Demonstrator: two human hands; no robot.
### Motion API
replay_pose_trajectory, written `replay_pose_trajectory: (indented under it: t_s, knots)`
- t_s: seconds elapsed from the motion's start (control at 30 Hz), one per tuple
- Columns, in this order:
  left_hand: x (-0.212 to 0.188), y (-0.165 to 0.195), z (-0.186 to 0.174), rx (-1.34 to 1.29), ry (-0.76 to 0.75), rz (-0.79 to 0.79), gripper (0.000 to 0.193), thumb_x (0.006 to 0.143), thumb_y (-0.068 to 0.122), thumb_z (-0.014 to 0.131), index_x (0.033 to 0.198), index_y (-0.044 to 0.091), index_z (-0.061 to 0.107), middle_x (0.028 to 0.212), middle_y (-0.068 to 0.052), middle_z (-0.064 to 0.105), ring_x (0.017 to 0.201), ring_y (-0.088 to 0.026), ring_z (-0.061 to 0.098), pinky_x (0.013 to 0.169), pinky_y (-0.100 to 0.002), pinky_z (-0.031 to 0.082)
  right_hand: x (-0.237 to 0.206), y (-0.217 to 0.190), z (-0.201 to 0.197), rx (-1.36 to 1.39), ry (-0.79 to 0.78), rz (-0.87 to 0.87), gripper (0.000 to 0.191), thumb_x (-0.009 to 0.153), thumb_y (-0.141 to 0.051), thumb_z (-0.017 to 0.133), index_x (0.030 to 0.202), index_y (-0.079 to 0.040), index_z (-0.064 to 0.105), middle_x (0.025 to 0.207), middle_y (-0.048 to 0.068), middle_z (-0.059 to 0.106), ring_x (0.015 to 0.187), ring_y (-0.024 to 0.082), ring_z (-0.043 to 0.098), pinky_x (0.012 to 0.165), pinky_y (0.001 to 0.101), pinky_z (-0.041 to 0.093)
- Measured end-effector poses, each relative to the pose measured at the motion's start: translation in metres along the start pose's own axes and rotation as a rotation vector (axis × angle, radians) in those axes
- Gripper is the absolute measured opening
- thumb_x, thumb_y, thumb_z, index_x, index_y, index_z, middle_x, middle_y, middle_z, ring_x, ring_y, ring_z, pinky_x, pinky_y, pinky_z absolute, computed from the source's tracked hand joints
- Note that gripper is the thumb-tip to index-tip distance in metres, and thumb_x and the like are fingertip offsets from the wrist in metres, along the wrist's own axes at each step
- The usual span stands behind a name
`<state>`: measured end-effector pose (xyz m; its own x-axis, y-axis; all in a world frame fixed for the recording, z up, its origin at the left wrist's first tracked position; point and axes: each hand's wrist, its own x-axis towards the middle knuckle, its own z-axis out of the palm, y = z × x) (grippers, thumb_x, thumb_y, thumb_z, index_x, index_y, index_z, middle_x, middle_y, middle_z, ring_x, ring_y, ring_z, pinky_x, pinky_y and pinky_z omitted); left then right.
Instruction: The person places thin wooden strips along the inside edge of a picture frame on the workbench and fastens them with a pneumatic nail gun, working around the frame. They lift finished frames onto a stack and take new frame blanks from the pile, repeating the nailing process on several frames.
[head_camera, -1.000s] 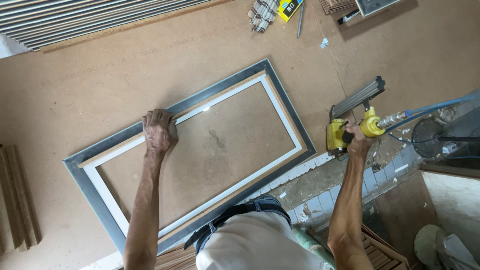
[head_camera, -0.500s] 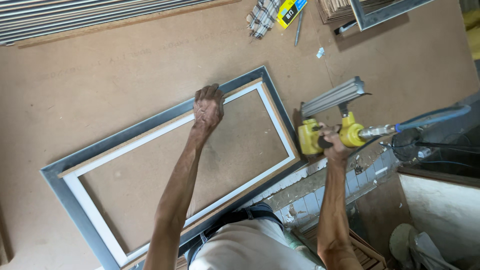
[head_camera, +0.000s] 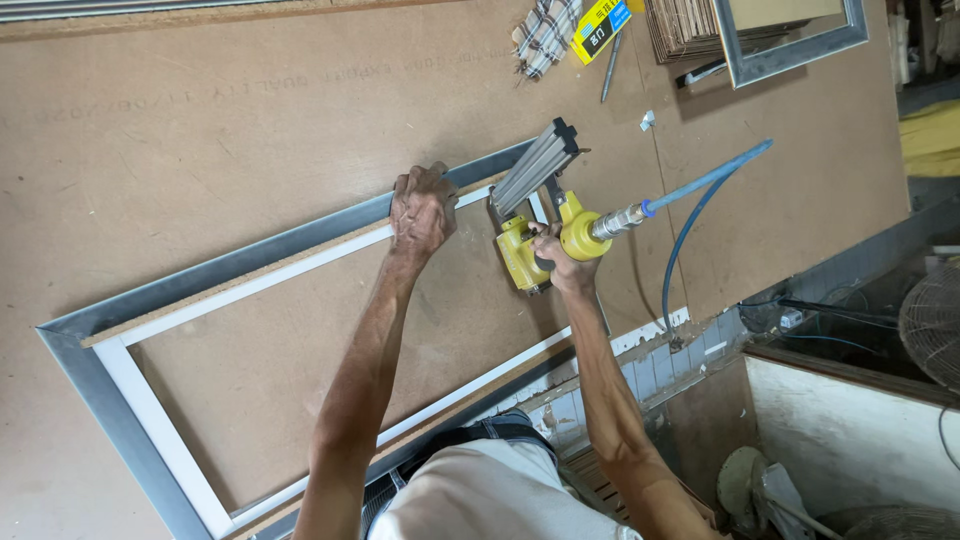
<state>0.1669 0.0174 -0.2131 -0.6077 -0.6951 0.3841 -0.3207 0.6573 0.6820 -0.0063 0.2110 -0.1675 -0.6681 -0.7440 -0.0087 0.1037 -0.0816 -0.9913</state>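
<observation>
A large rectangular frame (head_camera: 250, 262), grey outside with a white inner lip, lies flat on a brown board worktop (head_camera: 200, 130). My left hand (head_camera: 422, 210) presses down on its far long rail, fingers curled over the grey edge. My right hand (head_camera: 556, 258) grips the handle of a yellow pneumatic nail gun (head_camera: 540, 215) with a grey magazine. The gun sits over the frame's right end, just right of my left hand. A blue air hose (head_camera: 700, 195) runs from the gun's rear toward the worktop's right edge.
At the far edge lie a checked cloth (head_camera: 545, 35), a yellow and blue box (head_camera: 600, 25), a thin metal rod (head_camera: 610, 65) and another grey frame on stacked strips (head_camera: 780, 45). A fan guard (head_camera: 930, 320) and cables sit below the worktop's right side.
My right hand has brought the nail gun left and forward onto the frame's right end. My left hand stays on the far rail while the view shifted.
</observation>
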Motion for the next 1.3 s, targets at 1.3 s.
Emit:
replay_pose_trajectory:
  t_s: [1.3]
  knots:
    - [-0.017, -0.019, -0.019, 0.125, -0.048, 0.064, 0.017, 0.078, 0.010, 0.072, 0.093, 0.005, 0.078, 0.122, -0.012, 0.067, 0.111, -0.030, 0.060, 0.093, -0.049, 0.046, -0.015, -0.001, 0.020, 0.078, 0.009, -0.026, 0.014, 0.073, 0.010, 0.059, 0.083, -0.001, 0.060, 0.072, 0.006, 0.057, 0.065, 0.022, 0.063, 0.106, 0.0584, 0.054]
